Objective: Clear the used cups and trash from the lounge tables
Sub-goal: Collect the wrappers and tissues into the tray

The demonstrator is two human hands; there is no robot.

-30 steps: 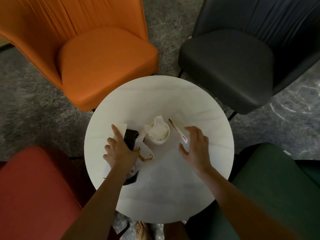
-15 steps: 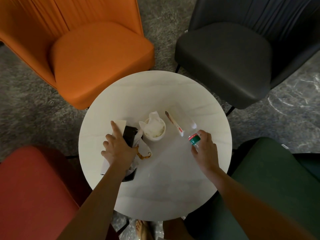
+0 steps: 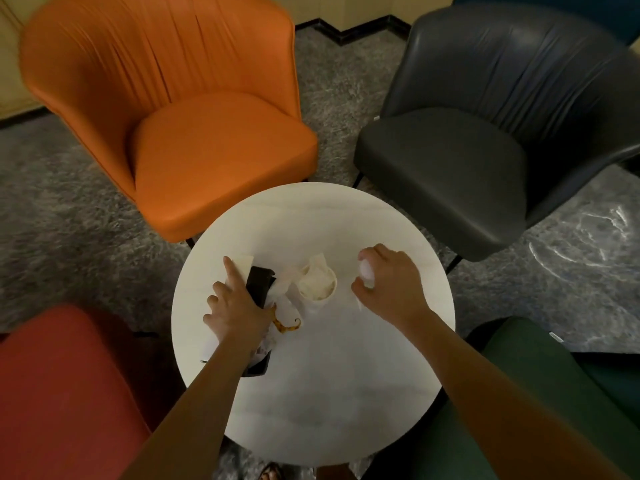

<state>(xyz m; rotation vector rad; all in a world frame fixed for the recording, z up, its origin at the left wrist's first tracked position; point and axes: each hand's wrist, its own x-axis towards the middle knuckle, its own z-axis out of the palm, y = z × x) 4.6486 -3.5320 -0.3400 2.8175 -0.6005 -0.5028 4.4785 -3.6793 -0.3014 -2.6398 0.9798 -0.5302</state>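
- Two hands were busy: your right hand point(image 3: 388, 282) curled round a pale, blurred bottle point(image 3: 366, 271); your left hand point(image 3: 235, 306) lay on the dark packet point(image 3: 259, 284), grip unclear
- Swinging the bottle leftward could have toppled the tissue-stuffed cup point(image 3: 317, 287) just beside it on the table point(image 3: 329, 393)

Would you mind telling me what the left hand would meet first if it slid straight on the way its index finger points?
Only bare table lies ahead of the left hand; past the rim, probably the orange chair, though depth is unclear.
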